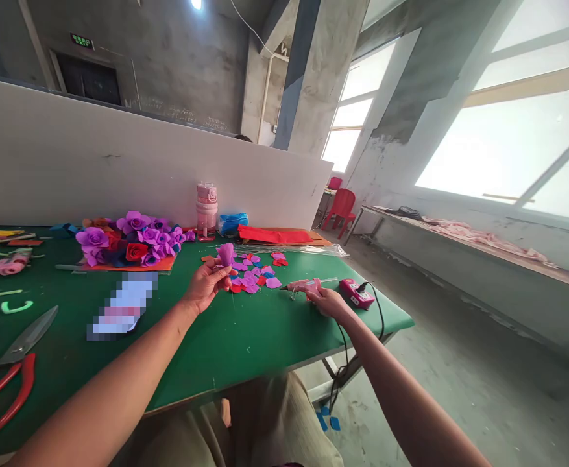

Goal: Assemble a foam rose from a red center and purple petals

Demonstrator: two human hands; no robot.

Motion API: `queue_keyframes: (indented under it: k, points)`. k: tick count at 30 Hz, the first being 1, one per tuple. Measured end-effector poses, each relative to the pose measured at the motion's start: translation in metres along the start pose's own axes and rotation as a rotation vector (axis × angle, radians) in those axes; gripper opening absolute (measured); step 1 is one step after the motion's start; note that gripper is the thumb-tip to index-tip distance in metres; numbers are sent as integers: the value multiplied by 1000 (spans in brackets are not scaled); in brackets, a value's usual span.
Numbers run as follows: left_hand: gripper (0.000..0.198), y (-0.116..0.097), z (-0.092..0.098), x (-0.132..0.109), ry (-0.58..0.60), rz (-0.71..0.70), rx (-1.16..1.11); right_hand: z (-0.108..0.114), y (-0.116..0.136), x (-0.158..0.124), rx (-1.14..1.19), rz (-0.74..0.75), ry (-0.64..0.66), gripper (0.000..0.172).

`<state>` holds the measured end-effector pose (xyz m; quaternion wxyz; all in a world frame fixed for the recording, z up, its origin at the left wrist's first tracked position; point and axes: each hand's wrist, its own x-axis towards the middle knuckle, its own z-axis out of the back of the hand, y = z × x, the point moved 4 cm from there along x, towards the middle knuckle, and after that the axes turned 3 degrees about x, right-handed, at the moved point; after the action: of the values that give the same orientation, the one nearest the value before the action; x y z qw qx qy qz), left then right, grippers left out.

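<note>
My left hand pinches a small purple paper flower, raised over the table; a thin stem hangs faintly below my fingers. In my right hand is a pink glue gun, its dark nozzle pointing left and a clear glue stick jutting from the back. Between the two hands lie loose purple, red and blue paper petals on the green tabletop. Finished purple and red paper roses are heaped at the back left.
Red-handled shears lie at the left, near a blurred phone-like object. A pink bottle, blue packet and red paper stand or lie at the back. A pink power strip with a black cord sits near the right edge.
</note>
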<state>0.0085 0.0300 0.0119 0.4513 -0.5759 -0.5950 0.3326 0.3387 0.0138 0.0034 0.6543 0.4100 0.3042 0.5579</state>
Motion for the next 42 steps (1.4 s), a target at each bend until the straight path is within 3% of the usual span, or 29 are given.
queue_keyframes:
  k: [3, 5, 8, 12, 15, 20, 27, 42]
  points:
    - [33, -3, -1, -1, -14, -18, -11, 0, 22, -2, -415, 130, -173, 29]
    - [34, -3, -1, -1, -23, -26, -12, -18, 45, -3, -397, 244, -226, 27]
    - [36, -2, 1, 0, -46, -37, 14, -77, 80, -2, 87, 362, -60, 39]
    - [38, 0, 4, 1, -91, -45, 41, -168, 101, 3, 863, 69, 177, 54]
    - [41, 1, 5, 2, -101, -35, 64, -206, 102, 0, 1091, -19, 282, 56]
    - [40, 1, 4, 2, -130, -37, 105, -207, 96, -8, 1089, 75, 396, 57]
    - [35, -2, 1, 1, -114, -40, 102, -197, 97, -9, 1170, 20, 509, 53]
    - [41, 2, 1, 0, -101, -13, 107, -200, 98, -8, 1318, 17, 534, 51]
